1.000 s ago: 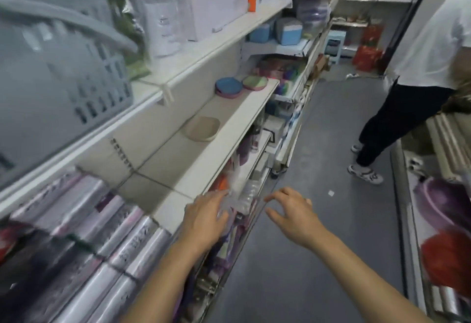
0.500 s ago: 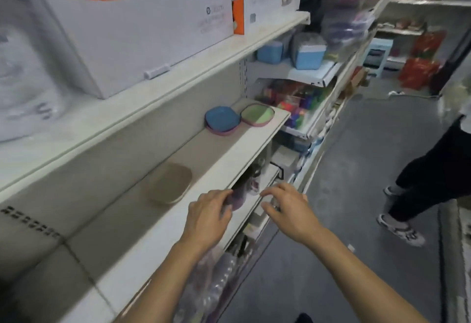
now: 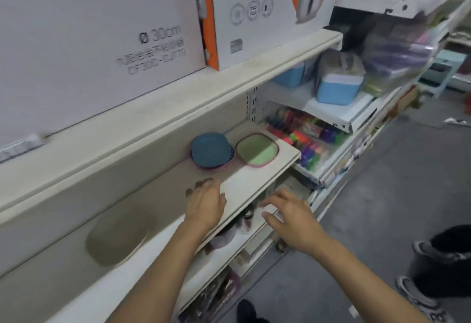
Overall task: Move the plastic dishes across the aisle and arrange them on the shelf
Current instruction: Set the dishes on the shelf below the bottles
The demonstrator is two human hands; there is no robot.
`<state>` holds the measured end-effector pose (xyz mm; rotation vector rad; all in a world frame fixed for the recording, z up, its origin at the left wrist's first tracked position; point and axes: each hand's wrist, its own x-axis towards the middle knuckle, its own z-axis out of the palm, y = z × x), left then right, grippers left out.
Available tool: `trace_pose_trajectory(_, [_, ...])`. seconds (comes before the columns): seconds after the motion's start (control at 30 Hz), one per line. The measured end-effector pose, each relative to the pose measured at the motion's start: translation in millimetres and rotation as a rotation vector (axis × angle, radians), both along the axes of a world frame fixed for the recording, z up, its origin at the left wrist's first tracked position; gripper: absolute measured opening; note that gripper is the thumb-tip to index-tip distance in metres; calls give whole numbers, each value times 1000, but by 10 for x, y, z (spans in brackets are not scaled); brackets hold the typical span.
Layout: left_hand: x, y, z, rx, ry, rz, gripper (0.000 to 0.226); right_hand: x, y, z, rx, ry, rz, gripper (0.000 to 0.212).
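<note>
A white shelf [image 3: 244, 185] runs along my left side. On it lie a beige plastic dish [image 3: 116, 239] near me, a blue dish stack [image 3: 211, 150] farther along and a green dish with a pink rim [image 3: 257, 149] at the shelf's far end. My left hand [image 3: 206, 204] hovers over the shelf between the beige dish and the blue stack, fingers spread, holding nothing. Just off the shelf's front edge, my right hand [image 3: 288, 217] is open and empty too.
Large white and orange boxes [image 3: 254, 11] fill the shelf above. Blue lidded containers [image 3: 336, 85] and coloured items [image 3: 308, 134] sit on shelves farther on. Another person's legs and sneakers [image 3: 438, 266] stand at the right of the grey aisle floor [image 3: 382, 195].
I have moved along the shelf towards the blue and green dishes, which now look closer. Both empty hands have advanced, the left one in over the shelf surface.
</note>
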<state>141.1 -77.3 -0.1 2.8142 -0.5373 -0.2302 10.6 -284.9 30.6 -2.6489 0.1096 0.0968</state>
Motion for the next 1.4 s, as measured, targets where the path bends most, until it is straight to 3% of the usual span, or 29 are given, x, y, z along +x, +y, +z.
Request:
trace_pose_trajectory(0.07, [318, -227, -34, 31, 30, 9, 39, 155, -233, -29, -10, 26, 7, 26])
trace_pose_trajectory(0.2, [823, -504, -263, 100, -151, 42, 41, 390, -638, -117, -15, 9, 0, 24])
trace_pose_trajectory(0.4, [976, -566, -517, 424, -156, 52, 39, 623, -946, -284, 19, 61, 88, 24])
trace_pose_trajectory(0.57, [817, -587, -334, 378, -123, 171, 11, 972, -1020, -325, 64, 65, 231, 22])
trace_pose_trajectory(0.7, [716, -555, -235, 241, -173, 258, 18, 1150, -1009, -364, 63, 69, 344, 25])
trace_pose_trajectory(0.8, [576, -540, -160, 166, -228, 322, 2, 1248, -1009, -396, 60, 103, 442, 25])
trace_pose_trajectory(0.93, [457, -501, -129, 146, -294, 374, 27, 1431, -932, -464, 100, 108, 533, 24])
trace_pose_trajectory(1.1, [320, -359, 51, 157, -414, 475, 21, 1652, -747, -473, 100, 69, 597, 23])
trace_pose_trajectory(1.23, [-20, -93, 150, 205, -463, 566, 13, 1830, -404, -502, -29, -90, 611, 29])
trace_pose_trajectory(1.4, [-427, 97, 91, 145, -465, 630, 9, 2141, 86, -549, -432, -134, 684, 32])
